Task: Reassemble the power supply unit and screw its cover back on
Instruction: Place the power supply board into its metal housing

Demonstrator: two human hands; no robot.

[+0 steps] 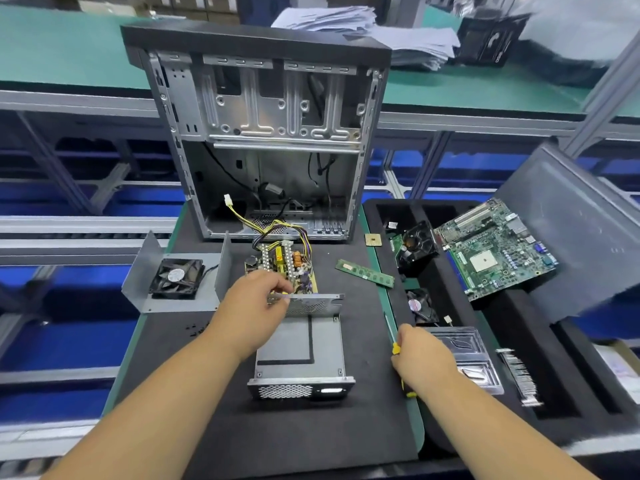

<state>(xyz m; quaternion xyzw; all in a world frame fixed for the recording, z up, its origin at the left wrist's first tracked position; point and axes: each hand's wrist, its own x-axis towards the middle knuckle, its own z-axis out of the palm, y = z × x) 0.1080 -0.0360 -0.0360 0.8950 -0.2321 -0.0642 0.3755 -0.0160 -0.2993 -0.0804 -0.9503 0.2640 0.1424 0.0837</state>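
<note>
Head view: the power supply unit is in pieces, so most of the task looks left to do. Its metal base point(301, 344) lies at lower centre of the frame on the bench point(363, 427), apparently bare inside. The circuit board point(282, 268), trailing yellow and black wires, sits just above it at centre, not yet seated in the base. The cover point(173, 299), with the fan point(177, 277) lying in it, rests apart at centre left. The left hand point(251, 306) pinches the base's far perforated wall, right by the board's near edge. The right hand point(420, 358), at lower right of centre, curls round a yellow-handled screwdriver point(396, 348). By my judgement the board must go in first, then the cover, then the screws; small dark specks left of the base may be those, too small to tell.
</note>
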